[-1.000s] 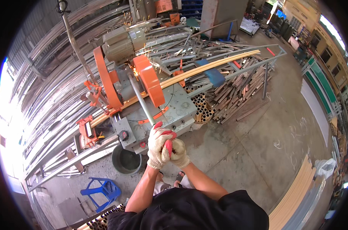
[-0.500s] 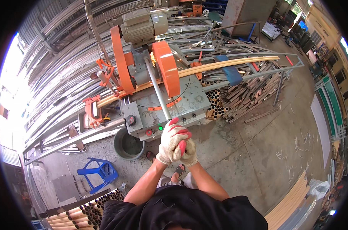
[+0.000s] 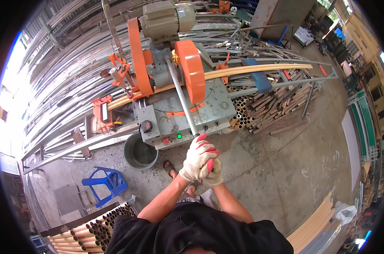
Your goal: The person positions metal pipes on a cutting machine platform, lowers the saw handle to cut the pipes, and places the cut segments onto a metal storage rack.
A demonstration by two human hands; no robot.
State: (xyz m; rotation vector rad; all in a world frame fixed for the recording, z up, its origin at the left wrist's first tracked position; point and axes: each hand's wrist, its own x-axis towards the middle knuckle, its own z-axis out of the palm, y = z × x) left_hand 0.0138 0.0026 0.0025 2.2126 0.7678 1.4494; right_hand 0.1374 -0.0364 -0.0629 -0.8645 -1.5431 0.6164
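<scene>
My left hand (image 3: 196, 160) and my right hand (image 3: 214, 172) wear white knit gloves with red finger areas. Both are closed together around the dark grip end of a long metal lever (image 3: 183, 100), the right hand nearer to me. The lever runs up to a cut-off saw with an orange blade guard (image 3: 193, 74). A small cluster of orange sparks (image 3: 175, 55) glows beside the guard. Tan tubes (image 3: 255, 70) lie side by side across the grey saw table (image 3: 213, 99), passing under the guard, which hides the blade and the cut.
An orange clamp (image 3: 102, 113) is at the saw's left. A grey bucket (image 3: 130, 157) and blue stool (image 3: 112, 183) stand on the floor. Bundled tubes (image 3: 75, 239) lie lower left. Metal offcuts (image 3: 281, 99) pile under the support frame. More tan lengths (image 3: 312, 222) lie lower right.
Against the saw, my hands and the lever's end have come slightly toward me and right. Fewer sparks show, and the whole view has shifted a little.
</scene>
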